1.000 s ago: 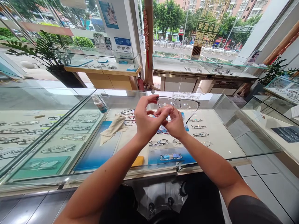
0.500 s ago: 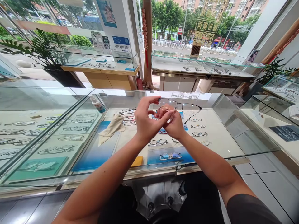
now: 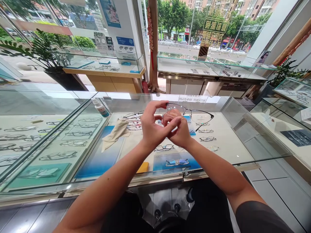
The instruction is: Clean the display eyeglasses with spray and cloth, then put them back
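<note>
Dark thin-framed glasses [image 3: 188,110] are held up over the glass display case, with one temple hanging down at the right. My left hand [image 3: 153,124] pinches the frame's left corner between its fingers, its thumb reaching across below the left lens. Close against it, my right hand [image 3: 180,132] has its fingers closed at the lower rim of the same lens, partly behind my left thumb. A beige cloth [image 3: 115,134] lies on the case to the left, and a spray bottle [image 3: 100,107] stands behind it.
Rows of glasses [image 3: 164,148] lie inside the case [image 3: 233,150], along with a yellow object [image 3: 143,167]. Another glass case [image 3: 34,145] adjoins at the left. Further cases, a potted plant [image 3: 52,55] and a wooden post [image 3: 153,42] stand beyond.
The glasses have tilted slightly, and their free right side has shifted a little right and down. My right hand has moved slightly left, closer to my left hand.
</note>
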The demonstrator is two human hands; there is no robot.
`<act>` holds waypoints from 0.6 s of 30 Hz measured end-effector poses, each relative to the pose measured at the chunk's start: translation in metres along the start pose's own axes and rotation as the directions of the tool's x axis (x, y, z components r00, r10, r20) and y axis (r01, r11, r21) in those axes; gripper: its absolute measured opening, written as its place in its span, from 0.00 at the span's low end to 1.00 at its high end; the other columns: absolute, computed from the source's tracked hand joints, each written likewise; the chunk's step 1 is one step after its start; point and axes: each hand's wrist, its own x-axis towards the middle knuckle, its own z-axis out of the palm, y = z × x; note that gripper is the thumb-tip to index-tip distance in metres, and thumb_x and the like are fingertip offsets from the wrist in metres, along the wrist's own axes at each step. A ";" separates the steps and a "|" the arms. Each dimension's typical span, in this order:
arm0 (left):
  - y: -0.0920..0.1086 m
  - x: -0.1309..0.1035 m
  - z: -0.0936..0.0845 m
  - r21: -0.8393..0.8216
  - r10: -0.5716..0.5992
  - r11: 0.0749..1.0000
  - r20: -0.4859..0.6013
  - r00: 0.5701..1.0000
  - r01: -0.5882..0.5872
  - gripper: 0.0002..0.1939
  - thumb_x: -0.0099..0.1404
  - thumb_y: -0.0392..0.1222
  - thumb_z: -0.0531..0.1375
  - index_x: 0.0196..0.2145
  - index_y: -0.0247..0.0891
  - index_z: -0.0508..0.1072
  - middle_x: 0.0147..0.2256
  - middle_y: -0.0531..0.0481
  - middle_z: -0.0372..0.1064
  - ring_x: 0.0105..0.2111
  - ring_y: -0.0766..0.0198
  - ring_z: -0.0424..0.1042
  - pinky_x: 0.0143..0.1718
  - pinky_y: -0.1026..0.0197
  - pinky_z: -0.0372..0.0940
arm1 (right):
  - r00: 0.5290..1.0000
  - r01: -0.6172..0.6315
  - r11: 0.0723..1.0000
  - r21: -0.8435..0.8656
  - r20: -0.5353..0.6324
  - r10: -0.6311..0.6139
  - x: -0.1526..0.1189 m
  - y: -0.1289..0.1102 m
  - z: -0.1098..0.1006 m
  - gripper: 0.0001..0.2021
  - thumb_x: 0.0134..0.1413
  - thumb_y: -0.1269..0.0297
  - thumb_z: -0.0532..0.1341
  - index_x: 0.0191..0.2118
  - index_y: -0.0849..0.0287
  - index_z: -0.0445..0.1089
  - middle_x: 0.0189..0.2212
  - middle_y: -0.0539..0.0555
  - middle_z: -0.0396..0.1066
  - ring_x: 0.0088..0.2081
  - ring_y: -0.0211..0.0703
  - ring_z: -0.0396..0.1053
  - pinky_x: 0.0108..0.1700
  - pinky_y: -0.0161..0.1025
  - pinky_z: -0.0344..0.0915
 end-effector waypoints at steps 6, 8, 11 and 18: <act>-0.001 0.001 -0.001 -0.025 0.026 0.999 -0.015 1.000 -0.026 0.31 0.65 0.64 0.73 0.57 0.44 0.75 0.51 0.42 0.76 0.50 0.54 0.78 0.32 0.61 0.77 | 0.998 0.000 1.000 -0.012 0.061 0.001 -0.002 0.005 0.000 0.11 0.49 0.71 0.65 0.30 0.49 0.63 0.35 0.54 0.74 0.42 0.54 0.71 0.53 0.55 0.70; -0.001 0.000 -0.001 -0.009 0.020 1.000 -0.014 1.000 -0.020 0.32 0.65 0.65 0.72 0.57 0.44 0.75 0.51 0.42 0.76 0.50 0.54 0.78 0.33 0.61 0.77 | 0.998 0.001 1.000 -0.018 0.068 0.000 -0.002 0.007 0.000 0.10 0.50 0.71 0.65 0.30 0.49 0.63 0.35 0.53 0.75 0.42 0.55 0.72 0.53 0.55 0.70; -0.001 0.000 -0.001 -0.014 0.009 1.000 -0.020 1.000 -0.009 0.32 0.64 0.66 0.73 0.57 0.44 0.76 0.51 0.42 0.76 0.50 0.54 0.78 0.32 0.61 0.76 | 0.998 0.053 0.998 -0.023 0.043 -0.052 -0.002 0.007 0.001 0.10 0.52 0.71 0.65 0.30 0.49 0.64 0.34 0.53 0.76 0.42 0.54 0.73 0.51 0.54 0.71; -0.002 0.002 -0.001 -0.053 0.050 0.997 -0.053 0.997 -0.053 0.31 0.62 0.60 0.77 0.55 0.43 0.78 0.49 0.44 0.77 0.48 0.56 0.79 0.30 0.64 0.73 | 0.984 0.176 0.984 -0.026 -0.030 -0.177 -0.001 0.007 0.002 0.10 0.57 0.73 0.64 0.33 0.50 0.66 0.34 0.52 0.79 0.42 0.50 0.76 0.49 0.50 0.73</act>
